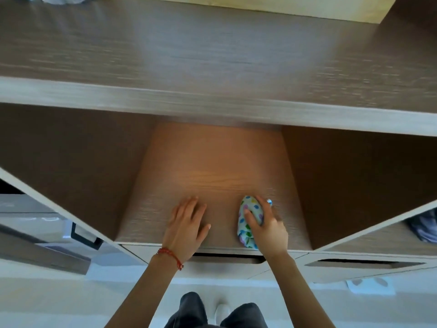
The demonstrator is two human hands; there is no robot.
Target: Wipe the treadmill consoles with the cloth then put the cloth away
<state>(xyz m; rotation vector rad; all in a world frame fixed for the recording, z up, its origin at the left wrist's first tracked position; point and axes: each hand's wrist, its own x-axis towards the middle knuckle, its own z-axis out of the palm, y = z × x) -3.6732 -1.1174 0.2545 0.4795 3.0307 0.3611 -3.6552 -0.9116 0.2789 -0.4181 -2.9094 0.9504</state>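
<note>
A: From the head camera, where is the cloth (249, 221)?

B: On the near right part of the shelf floor (212, 166) in the middle wooden cubby. It is bunched up, pale with coloured dots, and its near end reaches the shelf's front edge.

A: And the grip?

B: The right hand (266, 226) is curled over it from the right, thumb pressed across its top, fingers wrapped round the far side. The cloth bulges out to the left of the palm (a bit of blue peeks out past the fingertips).

A: The other hand?

B: The left hand (188, 224) lies flat on the shelf, fingers straight, holding nothing, just left of the cloth and apart from it. A red string bracelet (170, 256) circles that wrist.
</note>
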